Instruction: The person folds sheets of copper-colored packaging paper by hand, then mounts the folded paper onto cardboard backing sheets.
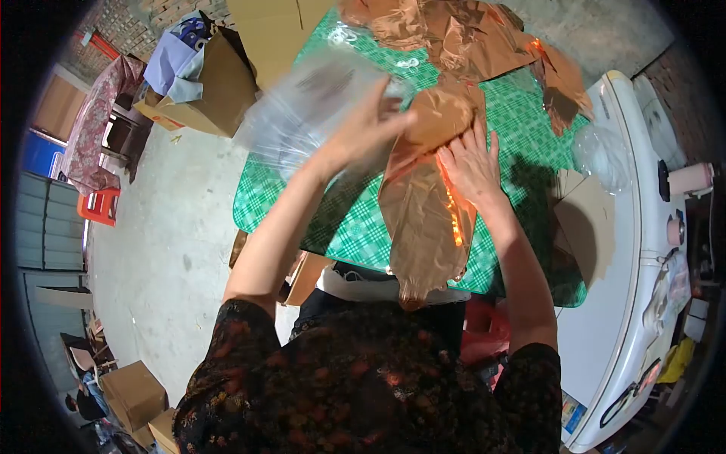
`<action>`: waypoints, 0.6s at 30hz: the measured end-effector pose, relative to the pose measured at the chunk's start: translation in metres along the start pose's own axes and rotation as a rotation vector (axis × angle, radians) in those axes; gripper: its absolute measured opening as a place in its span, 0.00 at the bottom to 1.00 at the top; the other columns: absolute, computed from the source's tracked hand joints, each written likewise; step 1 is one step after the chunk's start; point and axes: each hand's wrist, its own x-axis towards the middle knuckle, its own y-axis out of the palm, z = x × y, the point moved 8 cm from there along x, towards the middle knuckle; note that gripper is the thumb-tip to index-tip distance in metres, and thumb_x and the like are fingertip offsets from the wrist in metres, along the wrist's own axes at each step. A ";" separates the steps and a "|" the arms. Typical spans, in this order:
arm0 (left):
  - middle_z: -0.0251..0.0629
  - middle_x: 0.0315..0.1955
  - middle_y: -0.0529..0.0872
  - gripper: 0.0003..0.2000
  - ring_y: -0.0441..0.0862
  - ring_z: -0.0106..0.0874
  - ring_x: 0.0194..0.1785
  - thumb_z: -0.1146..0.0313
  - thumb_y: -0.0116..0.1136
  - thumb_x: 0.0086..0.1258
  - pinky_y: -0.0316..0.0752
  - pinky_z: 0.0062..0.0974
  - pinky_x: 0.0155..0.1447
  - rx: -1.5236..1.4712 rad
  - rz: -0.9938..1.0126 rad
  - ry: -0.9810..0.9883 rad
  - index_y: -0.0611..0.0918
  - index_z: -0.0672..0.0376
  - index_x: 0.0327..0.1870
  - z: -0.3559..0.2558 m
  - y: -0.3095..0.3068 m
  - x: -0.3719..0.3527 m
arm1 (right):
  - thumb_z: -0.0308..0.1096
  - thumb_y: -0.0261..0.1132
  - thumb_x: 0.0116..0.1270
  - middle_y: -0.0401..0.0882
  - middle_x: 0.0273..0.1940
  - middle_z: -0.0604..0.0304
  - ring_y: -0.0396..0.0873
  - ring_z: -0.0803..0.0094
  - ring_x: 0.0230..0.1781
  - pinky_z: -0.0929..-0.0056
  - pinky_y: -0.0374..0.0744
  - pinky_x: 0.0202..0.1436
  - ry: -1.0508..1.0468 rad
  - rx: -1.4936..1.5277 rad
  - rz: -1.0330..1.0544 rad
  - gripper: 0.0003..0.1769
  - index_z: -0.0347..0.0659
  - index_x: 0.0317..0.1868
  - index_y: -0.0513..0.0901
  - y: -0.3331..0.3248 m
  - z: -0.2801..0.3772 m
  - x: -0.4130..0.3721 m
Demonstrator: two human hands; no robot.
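A long, shiny copper-coloured foil piece (423, 219) lies lengthwise on the green checked tablecloth (348, 227), its narrow near end hanging over the table's front edge towards my body. Flat on its right side rests my right hand (473, 166), fingers stretched out. My left hand (367, 129) is blurred by motion above the foil's left side, with thumb and fingers apart; I see nothing clearly gripped in it. Just left of that hand is a clear plastic bag (302, 106), also smeared. More crumpled copper foil (484, 38) covers the far end of the table.
A white appliance (624, 227) borders the table on the right, with a clear plastic bundle (601, 159) and cardboard (586, 227) between. Left of the table stands an open cardboard box (219, 87) with cloth inside. Further left are a red stool (98, 204) and stacked boxes (132, 393).
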 end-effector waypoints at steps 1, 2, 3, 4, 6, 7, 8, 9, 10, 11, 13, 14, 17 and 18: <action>0.59 0.74 0.68 0.52 0.69 0.46 0.76 0.48 0.68 0.72 0.66 0.40 0.78 0.046 0.054 -0.008 0.47 0.68 0.83 0.005 0.007 -0.018 | 0.54 0.46 0.81 0.59 0.80 0.53 0.47 0.51 0.84 0.36 0.43 0.83 -0.010 0.005 -0.032 0.31 0.49 0.77 0.68 0.000 0.000 0.000; 0.61 0.76 0.64 0.52 0.66 0.47 0.78 0.49 0.69 0.72 0.65 0.41 0.79 0.092 0.107 -0.017 0.46 0.66 0.84 0.012 0.014 -0.035 | 0.54 0.45 0.82 0.59 0.80 0.54 0.47 0.51 0.84 0.37 0.43 0.83 -0.022 0.010 -0.064 0.31 0.50 0.78 0.66 0.000 0.001 0.000; 0.58 0.76 0.66 0.54 0.67 0.47 0.77 0.51 0.73 0.69 0.65 0.43 0.78 0.156 0.116 0.031 0.46 0.63 0.84 0.027 0.017 -0.046 | 0.54 0.44 0.82 0.59 0.80 0.54 0.48 0.52 0.84 0.37 0.44 0.83 -0.020 0.011 -0.061 0.31 0.51 0.78 0.66 -0.001 0.001 0.001; 0.58 0.75 0.67 0.56 0.68 0.48 0.77 0.55 0.78 0.64 0.65 0.43 0.79 0.303 0.081 0.110 0.48 0.61 0.84 0.019 0.018 -0.055 | 0.53 0.44 0.82 0.59 0.80 0.55 0.48 0.52 0.84 0.37 0.44 0.83 -0.017 0.012 -0.056 0.31 0.51 0.79 0.66 -0.002 0.001 0.002; 0.58 0.68 0.74 0.55 0.74 0.52 0.70 0.61 0.79 0.60 0.70 0.43 0.73 0.597 0.014 0.173 0.52 0.65 0.83 -0.004 0.025 -0.069 | 0.53 0.44 0.82 0.59 0.80 0.56 0.49 0.53 0.83 0.37 0.44 0.83 -0.011 -0.001 -0.034 0.31 0.52 0.79 0.66 -0.001 0.001 -0.001; 0.58 0.62 0.77 0.52 0.76 0.52 0.65 0.64 0.77 0.60 0.72 0.43 0.70 0.680 -0.011 0.175 0.55 0.67 0.81 -0.002 0.030 -0.073 | 0.53 0.44 0.82 0.59 0.81 0.56 0.50 0.53 0.83 0.37 0.44 0.83 -0.011 -0.017 -0.023 0.31 0.52 0.79 0.66 0.000 0.001 0.000; 0.58 0.57 0.79 0.49 0.77 0.53 0.60 0.66 0.76 0.59 0.73 0.43 0.66 0.764 -0.038 0.178 0.58 0.69 0.79 0.002 0.034 -0.075 | 0.53 0.44 0.82 0.59 0.81 0.56 0.50 0.53 0.83 0.37 0.45 0.83 -0.012 -0.035 -0.014 0.31 0.53 0.79 0.65 -0.001 0.001 0.001; 0.54 0.51 0.80 0.42 0.77 0.52 0.55 0.67 0.73 0.61 0.73 0.43 0.62 0.845 -0.083 0.280 0.65 0.73 0.74 -0.002 0.038 -0.079 | 0.53 0.44 0.82 0.59 0.81 0.56 0.50 0.52 0.82 0.37 0.45 0.83 -0.012 -0.030 -0.021 0.31 0.52 0.79 0.65 -0.001 0.001 0.001; 0.54 0.50 0.81 0.38 0.78 0.52 0.54 0.68 0.71 0.62 0.74 0.43 0.61 0.872 -0.115 0.254 0.67 0.72 0.72 0.000 0.039 -0.079 | 0.53 0.44 0.81 0.59 0.81 0.56 0.50 0.52 0.82 0.37 0.45 0.83 -0.012 -0.024 -0.028 0.31 0.52 0.79 0.66 -0.002 0.001 0.000; 0.54 0.49 0.82 0.35 0.79 0.52 0.53 0.68 0.70 0.62 0.75 0.44 0.59 0.899 -0.147 0.228 0.69 0.70 0.71 0.002 0.039 -0.077 | 0.53 0.44 0.81 0.59 0.81 0.56 0.50 0.52 0.82 0.38 0.45 0.83 -0.012 -0.017 -0.036 0.31 0.52 0.79 0.66 -0.002 0.001 0.001; 0.53 0.45 0.85 0.30 0.82 0.53 0.50 0.69 0.67 0.64 0.77 0.45 0.55 0.872 -0.185 0.178 0.73 0.66 0.68 0.009 0.039 -0.073 | 0.54 0.46 0.81 0.59 0.80 0.54 0.51 0.50 0.82 0.36 0.43 0.83 -0.021 0.036 -0.025 0.32 0.51 0.79 0.66 -0.003 0.003 0.001; 0.53 0.43 0.86 0.28 0.83 0.53 0.47 0.69 0.66 0.64 0.78 0.46 0.53 0.816 -0.189 0.153 0.74 0.64 0.66 0.014 0.039 -0.067 | 0.55 0.46 0.81 0.59 0.80 0.53 0.51 0.49 0.82 0.35 0.42 0.83 -0.023 0.061 -0.018 0.33 0.50 0.79 0.66 -0.004 0.002 0.000; 0.54 0.36 0.88 0.22 0.86 0.56 0.42 0.69 0.61 0.68 0.80 0.50 0.48 0.639 -0.189 0.034 0.75 0.61 0.64 0.014 0.040 -0.055 | 0.53 0.48 0.80 0.61 0.80 0.52 0.50 0.49 0.83 0.34 0.41 0.83 -0.057 0.039 -0.139 0.32 0.47 0.77 0.69 -0.003 0.002 -0.001; 0.54 0.34 0.88 0.21 0.86 0.57 0.41 0.69 0.60 0.69 0.80 0.51 0.46 0.578 -0.186 -0.015 0.75 0.59 0.63 0.013 0.043 -0.052 | 0.53 0.48 0.80 0.61 0.80 0.52 0.49 0.49 0.83 0.34 0.41 0.83 -0.055 0.035 -0.130 0.32 0.46 0.76 0.70 0.001 0.000 -0.001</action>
